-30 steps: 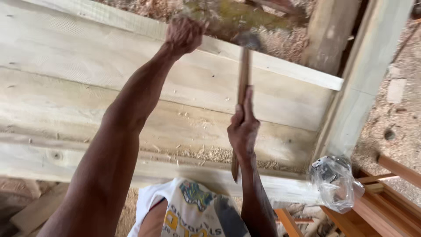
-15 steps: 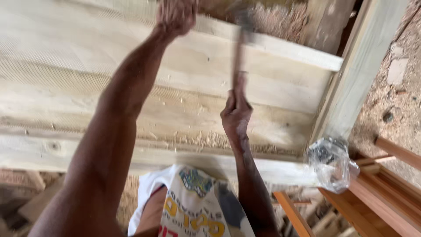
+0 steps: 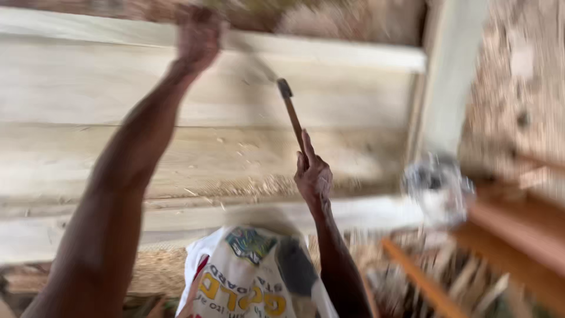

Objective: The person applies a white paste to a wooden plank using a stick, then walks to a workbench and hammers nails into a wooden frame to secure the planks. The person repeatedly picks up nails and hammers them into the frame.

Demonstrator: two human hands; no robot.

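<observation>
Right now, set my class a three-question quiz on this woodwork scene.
1. Which hand grips the hammer?
2. True or false: the left hand rests at the far edge of the planks.
3. What lies on the planks near the right hand: A sawdust, B paint, C nails?

Key: 1 right; 2 true; 3 A.

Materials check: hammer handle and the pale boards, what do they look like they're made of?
Hammer in the right hand: handle looks like reddish-brown wood, smooth; the dark head is probably metal, though blur leaves that open. Boards, where the left hand rests: pale raw timber, unpainted, with grain streaks and loose shavings on the surface.
</observation>
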